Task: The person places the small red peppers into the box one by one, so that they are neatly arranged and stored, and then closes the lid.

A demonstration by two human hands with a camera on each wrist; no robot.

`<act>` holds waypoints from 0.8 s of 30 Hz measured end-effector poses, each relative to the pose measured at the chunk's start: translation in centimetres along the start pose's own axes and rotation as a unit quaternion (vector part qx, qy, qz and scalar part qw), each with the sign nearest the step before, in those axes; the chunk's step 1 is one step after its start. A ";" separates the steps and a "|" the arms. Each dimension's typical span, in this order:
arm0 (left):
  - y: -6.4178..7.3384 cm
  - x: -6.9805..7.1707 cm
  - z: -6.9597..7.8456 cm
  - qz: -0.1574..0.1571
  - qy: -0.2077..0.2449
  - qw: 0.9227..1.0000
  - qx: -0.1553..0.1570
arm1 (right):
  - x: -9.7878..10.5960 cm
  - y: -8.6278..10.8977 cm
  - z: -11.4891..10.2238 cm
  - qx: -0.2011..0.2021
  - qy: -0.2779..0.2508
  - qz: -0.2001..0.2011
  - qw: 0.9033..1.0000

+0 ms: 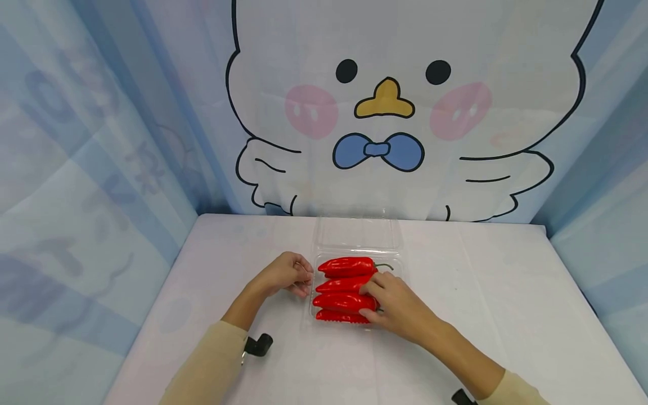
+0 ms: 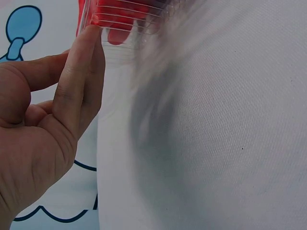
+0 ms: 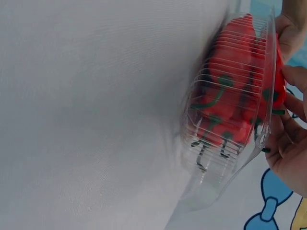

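Note:
Several glossy red chili peppers with green stems lie side by side in a clear plastic clamshell box, stems toward the right. Its transparent lid is folded back toward the curtain. My right hand reaches over the box's right side, thumb and fingers pinching a pepper near its stem end. At the box's left wall is my left hand, its fairly straight fingertips right at the plastic. In the left wrist view, those extended fingers meet the ribbed wall, with red showing through behind it.
The box stands on a white-covered table, near its back edge. Behind hangs a curtain printed with a cartoon animal in a blue bow tie. Pale blue curtains close off both sides. A black wrist mount sits at the left sleeve.

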State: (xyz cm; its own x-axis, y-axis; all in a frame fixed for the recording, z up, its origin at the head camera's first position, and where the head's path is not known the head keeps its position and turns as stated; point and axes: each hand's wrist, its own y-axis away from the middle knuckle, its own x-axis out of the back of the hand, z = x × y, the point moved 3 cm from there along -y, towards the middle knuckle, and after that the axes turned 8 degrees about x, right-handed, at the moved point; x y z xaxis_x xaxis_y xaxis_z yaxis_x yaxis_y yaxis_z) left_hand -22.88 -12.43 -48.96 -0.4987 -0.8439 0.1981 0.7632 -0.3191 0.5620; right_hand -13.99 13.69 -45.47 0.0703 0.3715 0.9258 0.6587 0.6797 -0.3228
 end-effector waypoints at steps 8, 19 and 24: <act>-0.1 0.1 0.0 -0.007 0.005 1.000 -0.002 | 0.0 0.0 0.0 0.003 0.003 -0.009 1.000; -0.1 0.1 0.0 -0.010 0.008 1.000 0.001 | 0.4 0.0 0.2 0.000 -0.005 -0.011 1.000; -0.1 0.1 0.0 -0.011 0.010 1.000 -0.001 | 0.8 0.1 0.8 -0.002 -0.015 0.001 1.000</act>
State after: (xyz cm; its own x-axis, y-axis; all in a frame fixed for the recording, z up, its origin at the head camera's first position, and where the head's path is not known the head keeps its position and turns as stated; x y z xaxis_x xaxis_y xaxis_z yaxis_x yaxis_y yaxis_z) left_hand -22.99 -12.49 -49.03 -0.5068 -0.8451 0.1703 0.7529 -0.3377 0.5648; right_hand -14.51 14.58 -44.91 0.0492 0.3915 0.9189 0.6616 0.6765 -0.3236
